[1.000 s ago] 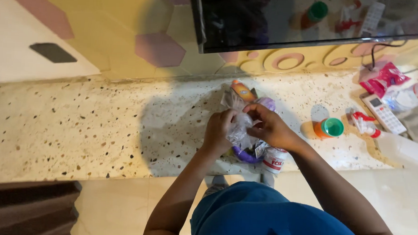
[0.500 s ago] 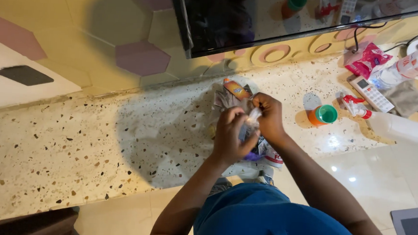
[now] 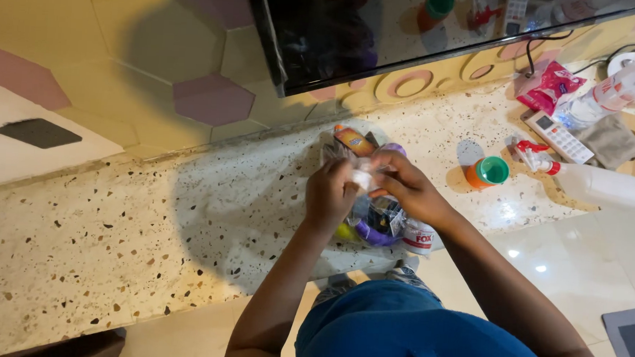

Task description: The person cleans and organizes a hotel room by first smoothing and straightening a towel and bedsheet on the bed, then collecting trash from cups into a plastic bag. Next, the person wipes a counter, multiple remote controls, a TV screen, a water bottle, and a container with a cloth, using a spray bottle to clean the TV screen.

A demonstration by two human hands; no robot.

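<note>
On the speckled terrazzo ledge (image 3: 148, 227), both hands meet over a crinkled clear plastic bag (image 3: 364, 179) stuffed with small items: the left hand (image 3: 331, 194) is curled with its fingers pressed onto the bag's top, and the right hand (image 3: 407, 189) pinches the same bunched plastic between thumb and fingertips. Just beyond the hands an orange-capped tube (image 3: 353, 140) lies on the ledge, and under them a purple ring-shaped piece (image 3: 374, 236) and a white cylindrical tub (image 3: 417, 238) show through or beside the bag. Well to the right stand an orange cup with a green lid (image 3: 488, 171), a white spray bottle with a red trigger (image 3: 585, 178) lying flat, a white remote control (image 3: 559, 137), a pink pouch (image 3: 550, 83) and a grey folded cloth (image 3: 611, 139). Compared with half a second earlier, the hands have lowered slightly toward the ledge and sit closer together on the bag. A dark screen (image 3: 412, 24) hangs above, on a yellow wall with pink hexagons (image 3: 213, 99); glossy cream floor tiles (image 3: 581, 265) lie below.
</note>
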